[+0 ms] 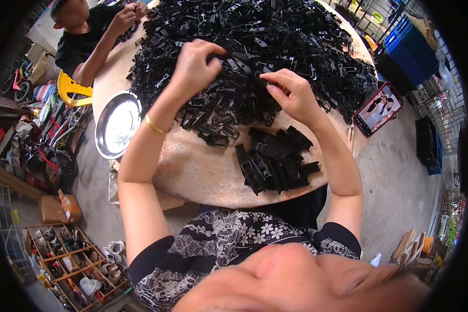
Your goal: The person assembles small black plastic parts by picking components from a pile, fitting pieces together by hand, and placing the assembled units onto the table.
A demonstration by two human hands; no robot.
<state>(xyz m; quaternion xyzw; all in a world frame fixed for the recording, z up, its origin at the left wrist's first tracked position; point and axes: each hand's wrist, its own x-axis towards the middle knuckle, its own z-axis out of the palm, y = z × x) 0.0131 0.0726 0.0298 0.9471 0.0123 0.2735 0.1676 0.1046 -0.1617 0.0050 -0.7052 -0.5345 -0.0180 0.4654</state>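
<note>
A large heap of black plastic buckle-like parts covers most of the round table. My left hand is over the heap's near side, thumb and forefinger curled toward each other; anything between them blends into the black behind. To its right, my right hand pinches a small dark part at its fingertips, its exact shape unclear. Nearer to me, a separate cluster of black plastic parts lies on the tabletop, several of them lined up side by side.
A shiny metal basin sits at the table's left edge. On the right edge a phone leans with its screen lit. Another person works at the far left beside a yellow chair. A shoe rack stands at lower left.
</note>
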